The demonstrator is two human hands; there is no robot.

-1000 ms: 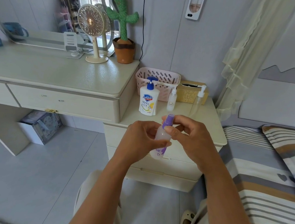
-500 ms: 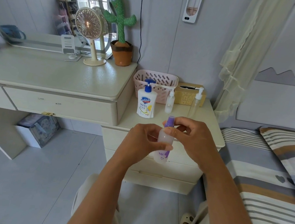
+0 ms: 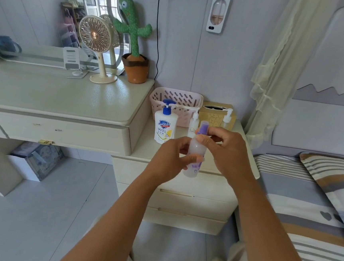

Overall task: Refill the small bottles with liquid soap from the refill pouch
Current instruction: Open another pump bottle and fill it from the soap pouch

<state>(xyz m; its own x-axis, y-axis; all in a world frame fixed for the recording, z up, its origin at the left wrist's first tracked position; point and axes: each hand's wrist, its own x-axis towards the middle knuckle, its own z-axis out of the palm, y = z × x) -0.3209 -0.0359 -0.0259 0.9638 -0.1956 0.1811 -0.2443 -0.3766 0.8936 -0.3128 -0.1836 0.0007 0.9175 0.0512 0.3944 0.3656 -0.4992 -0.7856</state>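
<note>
Both forearms extended forward, converging. Left hand (image 3: 170, 157) curled round small bottle (image 3: 195, 150), thumb across its front — right hand (image 3: 227, 152) pinches near its top, fingers bent.

Soap dispenser (image 3: 165, 125) stands before basket (image 3: 182, 99) on nightstand (image 3: 144, 146).

Small bottle (image 3: 195, 151) — frosted milky white, purple print low on its side; cap (image 3: 204, 126) purple.
Soap bottle (image 3: 164, 131): white body, blue pump, blue badge, yellow patch on the label.
Basket (image 3: 182, 98): pale pink, rows of slots in its walls.
Tissue box (image 3: 214, 115): mustard yellow, pale crackle pattern.
Cactus toy (image 3: 132, 27): green; pot (image 3: 135, 72) orange with a brown band.
Fan (image 3: 95, 35): cream, coppery centre.
Desk (image 3: 55, 93) and nightstand (image 3: 142, 173): off-white cream.
Cable (image 3: 157, 35): black.
Curtain (image 3: 276, 66): sheer pale yellow.
Bedding (image 3: 309, 215) — stripes of grey, white and tan, small grey hearts on one band.
</note>
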